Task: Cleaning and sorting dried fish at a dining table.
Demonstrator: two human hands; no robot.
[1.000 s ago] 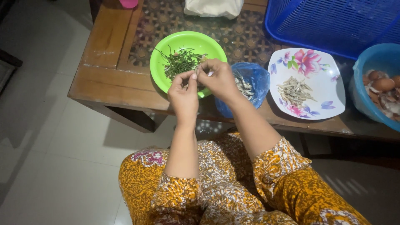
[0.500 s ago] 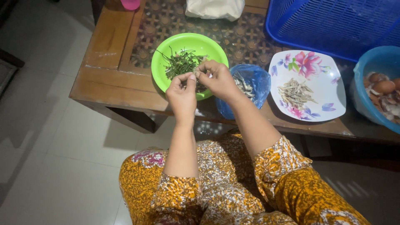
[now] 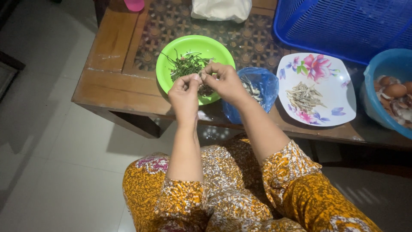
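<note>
Hands, left hand (image 3: 184, 96) and right hand (image 3: 224, 82), pinch a tiny fish (image 3: 200, 76) crosswise between their grips over the green bowl (image 3: 169, 58).

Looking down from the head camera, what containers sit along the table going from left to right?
Green bowl of thin green stalks → blue plastic bag of small dried fish → white flowered plate holding more dried fish → light blue bowl of eggshells.

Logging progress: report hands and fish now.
Left hand and right hand pinch one small fish over green bowl. Nothing in the way.
</note>
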